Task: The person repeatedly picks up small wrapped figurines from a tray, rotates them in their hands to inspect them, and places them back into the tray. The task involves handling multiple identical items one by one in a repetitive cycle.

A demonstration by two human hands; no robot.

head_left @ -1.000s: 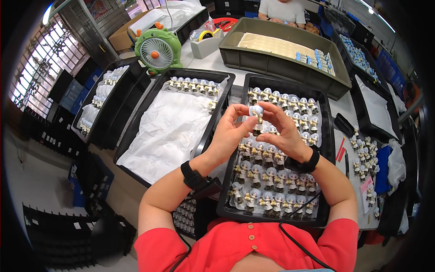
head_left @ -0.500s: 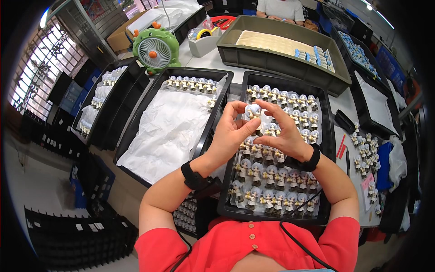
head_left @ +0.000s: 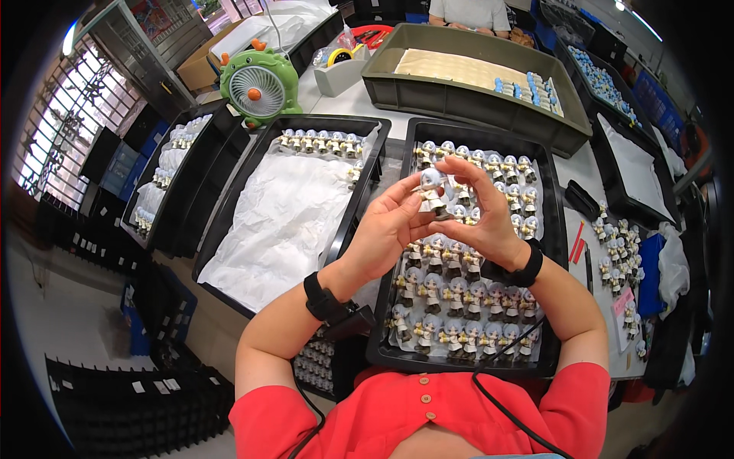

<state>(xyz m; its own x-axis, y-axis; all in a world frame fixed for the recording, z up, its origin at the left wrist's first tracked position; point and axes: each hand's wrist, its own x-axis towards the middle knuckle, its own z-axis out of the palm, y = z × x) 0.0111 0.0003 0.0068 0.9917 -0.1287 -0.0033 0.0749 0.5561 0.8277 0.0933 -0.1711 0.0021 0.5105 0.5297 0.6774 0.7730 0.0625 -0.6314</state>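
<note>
A small painted figurine [head_left: 433, 190] with pale blue hair, a white outfit and dark feet is upright between my hands. My left hand [head_left: 386, 232] pinches its left side between thumb and fingers. Curved around the other side, my right hand [head_left: 493, 222] has its fingertips by the head and its thumb by the feet. Below them lies a black tray [head_left: 556, 229] with rows of similar figurines [head_left: 456, 297]. To the left, another black tray [head_left: 218, 229] lined with white sheeting [head_left: 275, 210] has figurines [head_left: 321, 142] along its far edge.
A green fan [head_left: 260, 86] and a tape dispenser [head_left: 340, 73] stand behind. A large olive bin [head_left: 474, 90] is at the far side, a person [head_left: 470, 14] beyond it. Loose figurines [head_left: 618, 249], red sticks [head_left: 577, 243] and a blue object [head_left: 650, 275] lie at right.
The figurine has turned in my fingers, so its body and feet show more now. My left fingers have shifted lower beside it, and the right hand curls closer around it.
</note>
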